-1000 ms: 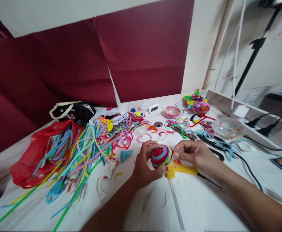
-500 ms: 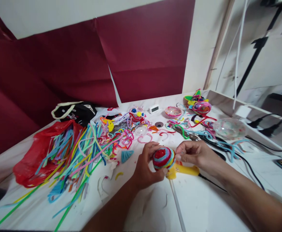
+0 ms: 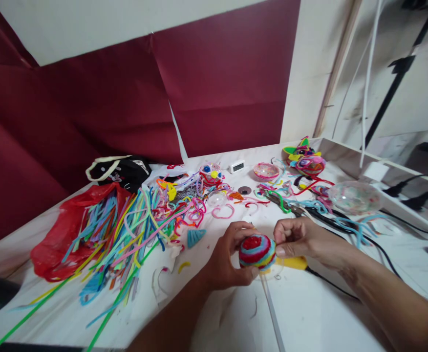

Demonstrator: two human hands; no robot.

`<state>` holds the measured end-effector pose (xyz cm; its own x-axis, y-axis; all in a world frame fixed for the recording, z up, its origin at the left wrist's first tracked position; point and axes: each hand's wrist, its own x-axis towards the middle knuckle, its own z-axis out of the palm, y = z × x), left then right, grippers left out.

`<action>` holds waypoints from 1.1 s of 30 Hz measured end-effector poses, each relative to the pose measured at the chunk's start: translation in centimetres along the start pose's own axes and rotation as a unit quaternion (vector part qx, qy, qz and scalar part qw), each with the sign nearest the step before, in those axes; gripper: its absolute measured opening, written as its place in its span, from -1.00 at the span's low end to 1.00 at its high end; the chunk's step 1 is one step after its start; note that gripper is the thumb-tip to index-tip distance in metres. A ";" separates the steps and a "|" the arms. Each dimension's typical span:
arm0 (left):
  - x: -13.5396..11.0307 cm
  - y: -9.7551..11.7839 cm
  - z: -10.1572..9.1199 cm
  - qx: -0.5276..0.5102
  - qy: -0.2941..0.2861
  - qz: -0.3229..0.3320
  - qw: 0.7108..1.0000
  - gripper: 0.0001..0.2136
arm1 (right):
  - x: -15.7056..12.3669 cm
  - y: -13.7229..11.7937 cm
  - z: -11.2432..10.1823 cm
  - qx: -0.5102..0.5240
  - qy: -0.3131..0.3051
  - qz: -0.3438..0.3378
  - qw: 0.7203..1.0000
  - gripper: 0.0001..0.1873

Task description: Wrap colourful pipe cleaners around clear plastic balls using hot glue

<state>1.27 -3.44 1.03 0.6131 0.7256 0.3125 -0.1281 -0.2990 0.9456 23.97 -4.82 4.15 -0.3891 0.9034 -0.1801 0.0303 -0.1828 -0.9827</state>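
A ball wrapped in red, blue and yellow pipe cleaner rings (image 3: 257, 253) sits in my left hand (image 3: 229, 259), thumb below and fingers round its far side. At the ball's right edge, my right hand (image 3: 297, 238) has thumb and fingertips pinched together against it; whatever is between them is hidden. Under and behind the ball lies a yellow glue gun (image 3: 293, 263), mostly covered by the ball and my right hand. A pale glue stick (image 3: 272, 313) points from it toward the front edge.
To the left, a red plastic bag (image 3: 56, 239) spills many loose pipe cleaners (image 3: 137, 234). Cut scraps, pliers (image 3: 282, 201) and clear half-shells (image 3: 355, 197) lie beyond my hands. A decorated pipe-cleaner figure (image 3: 305, 159) stands at the back right. Black cables (image 3: 382, 254) cross the right side.
The camera view has shifted slightly, moving the scene right. Both hands and the ball sit a little lower, and the ball covers more of the glue gun. The left hand keeps its hold.
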 end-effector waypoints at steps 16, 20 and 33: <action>0.0 0.1 -0.6 -0.013 -0.050 0.038 0.998 -0.44 | 0.2 0.5 0.4 0.104 -0.104 -0.022 0.989 -0.48; 0.0 -0.1 -0.9 -0.033 -0.067 0.024 0.997 -0.41 | 0.1 0.9 0.6 0.117 -0.142 -0.025 0.983 -0.41; 1.1 0.8 -0.7 -0.080 -0.013 0.019 0.997 -0.47 | 0.1 1.0 0.9 0.136 -0.115 -0.083 0.980 -0.40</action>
<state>1.26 -2.47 2.23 0.6253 0.6985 0.3480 -0.2731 -0.2220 0.9360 23.11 -5.24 3.21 -0.5664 0.8237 0.0273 -0.2859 -0.1653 -0.9439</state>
